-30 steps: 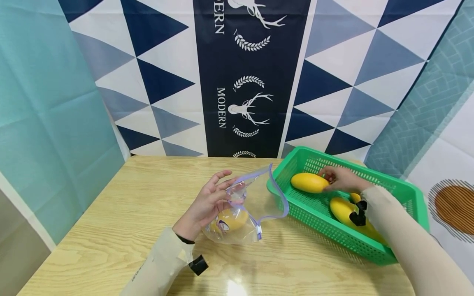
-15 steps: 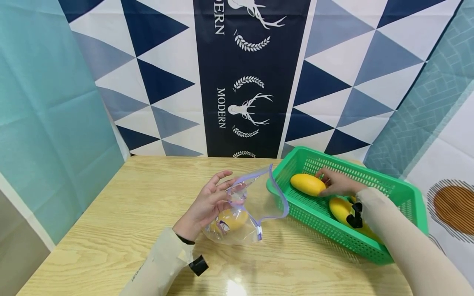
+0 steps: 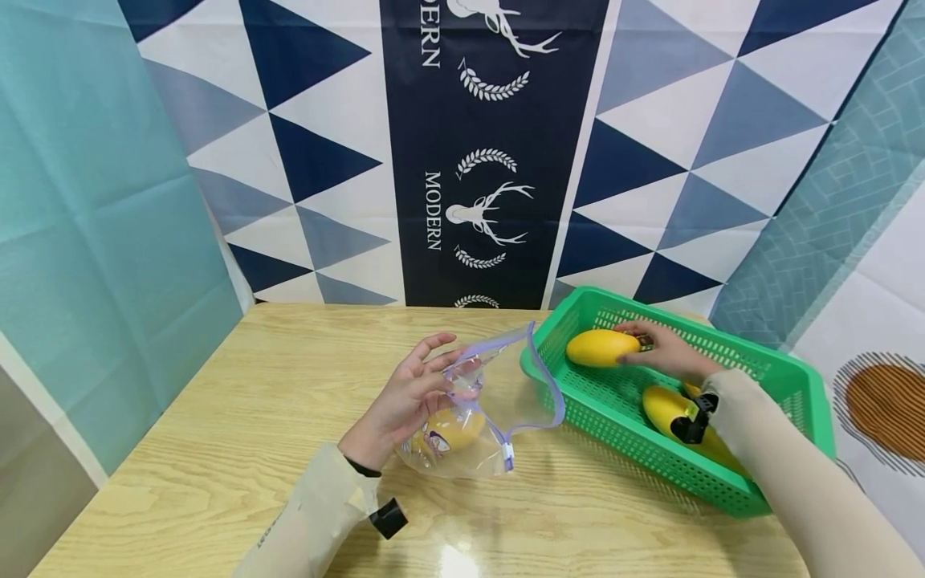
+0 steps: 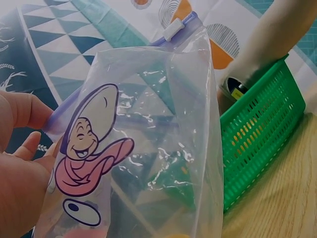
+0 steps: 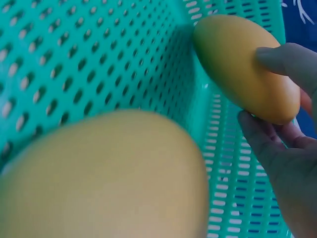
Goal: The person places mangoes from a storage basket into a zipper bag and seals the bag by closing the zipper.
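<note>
My left hand (image 3: 405, 403) holds a clear zip bag (image 4: 143, 144) by its mouth, thumb and fingers at the purple-edged rim. The bag has a cartoon print and a white slider, and its mouth gapes toward the basket. Inside it lies a yellow mango (image 3: 454, 428), seen through the plastic. My right hand (image 3: 668, 353) reaches into the green basket (image 3: 578, 413) and grips one end of a mango (image 5: 242, 67), thumb on one side and fingertips on the other. Another mango (image 5: 114, 178) looms close and blurred in the right wrist view.
More mangoes, including one at the basket's near side (image 3: 665, 409), lie partly hidden under my right forearm. The basket stands at the right of the wooden table (image 3: 275, 417). A patterned cloth (image 3: 325, 160) hangs behind the table.
My right hand has shifted its hold on the mango, and that mango has tilted and risen slightly in the basket. The left hand and bag have stayed almost still.
</note>
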`<state>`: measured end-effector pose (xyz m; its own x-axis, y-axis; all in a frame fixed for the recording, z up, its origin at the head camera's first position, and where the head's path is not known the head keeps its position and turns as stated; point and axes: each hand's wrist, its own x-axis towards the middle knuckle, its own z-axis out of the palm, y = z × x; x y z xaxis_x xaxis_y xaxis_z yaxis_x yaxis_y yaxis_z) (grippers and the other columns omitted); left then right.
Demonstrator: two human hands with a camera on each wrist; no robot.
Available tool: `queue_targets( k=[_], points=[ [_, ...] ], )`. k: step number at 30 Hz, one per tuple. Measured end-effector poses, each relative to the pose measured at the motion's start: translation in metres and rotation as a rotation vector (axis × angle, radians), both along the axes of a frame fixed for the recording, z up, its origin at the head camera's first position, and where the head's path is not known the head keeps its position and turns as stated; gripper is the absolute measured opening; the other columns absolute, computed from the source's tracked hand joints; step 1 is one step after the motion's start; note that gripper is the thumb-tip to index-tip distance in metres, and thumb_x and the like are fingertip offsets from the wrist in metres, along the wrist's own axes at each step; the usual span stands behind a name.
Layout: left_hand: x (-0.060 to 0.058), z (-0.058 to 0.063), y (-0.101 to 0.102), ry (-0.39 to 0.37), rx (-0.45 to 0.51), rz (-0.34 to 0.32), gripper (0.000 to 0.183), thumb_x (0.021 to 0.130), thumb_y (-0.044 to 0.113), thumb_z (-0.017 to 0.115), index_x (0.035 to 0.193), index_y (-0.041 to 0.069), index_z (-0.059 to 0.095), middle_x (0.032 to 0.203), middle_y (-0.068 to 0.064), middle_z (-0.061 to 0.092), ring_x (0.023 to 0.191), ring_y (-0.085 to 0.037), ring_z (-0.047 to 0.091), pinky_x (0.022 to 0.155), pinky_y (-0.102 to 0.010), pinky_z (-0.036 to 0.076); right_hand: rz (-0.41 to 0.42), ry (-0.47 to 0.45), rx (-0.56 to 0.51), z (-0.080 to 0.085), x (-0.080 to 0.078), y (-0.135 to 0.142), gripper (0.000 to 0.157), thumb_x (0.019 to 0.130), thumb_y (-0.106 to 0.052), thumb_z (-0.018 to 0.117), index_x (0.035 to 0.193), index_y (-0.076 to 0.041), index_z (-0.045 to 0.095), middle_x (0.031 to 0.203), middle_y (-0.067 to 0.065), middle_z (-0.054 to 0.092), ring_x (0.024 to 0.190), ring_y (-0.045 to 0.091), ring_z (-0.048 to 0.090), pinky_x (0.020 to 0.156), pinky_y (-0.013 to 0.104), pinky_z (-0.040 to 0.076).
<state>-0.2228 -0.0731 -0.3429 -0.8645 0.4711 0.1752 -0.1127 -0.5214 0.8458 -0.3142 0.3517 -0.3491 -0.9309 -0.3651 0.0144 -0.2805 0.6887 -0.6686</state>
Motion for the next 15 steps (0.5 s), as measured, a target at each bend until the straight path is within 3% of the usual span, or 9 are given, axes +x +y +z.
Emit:
queue_targets(
  k=[6,12,15],
  points=[
    [0.000,-0.001,0.001,0.002,-0.010,0.006,0.056,0.089,-0.012,0.044,0.140,0.007,0.032,0.129,-0.009,0.054,0.113,-0.018,0.062,0.081,-0.031,0.059,-0.016,0.039,-0.016,0.002,-0.001,-0.012,0.054,0.095,-0.021,0.069,0.139,0.002,0.049,0.143,0.026,0.041,0.120,0.043,0.050,0.093,0.054,0.050],
    [0.000,-0.001,0.002,0.008,-0.013,0.012,0.058,0.089,-0.013,0.043,0.143,0.004,0.029,0.127,-0.008,0.055,0.114,-0.018,0.062,0.082,-0.033,0.059,-0.008,0.054,-0.032,-0.001,-0.004,-0.020,0.059,0.091,-0.018,0.073,0.137,0.007,0.048,0.130,0.025,0.049,0.112,0.040,0.056,0.085,0.038,0.056],
    [0.000,-0.001,0.001,0.007,-0.012,0.012,0.058,0.089,-0.013,0.044,0.143,0.004,0.029,0.126,-0.008,0.055,0.113,-0.018,0.063,0.082,-0.033,0.059,-0.008,0.081,-0.021,-0.002,-0.003,-0.022,0.059,0.089,-0.017,0.075,0.136,0.007,0.050,0.128,0.025,0.051,0.110,0.039,0.057,0.082,0.035,0.056]
  ],
)
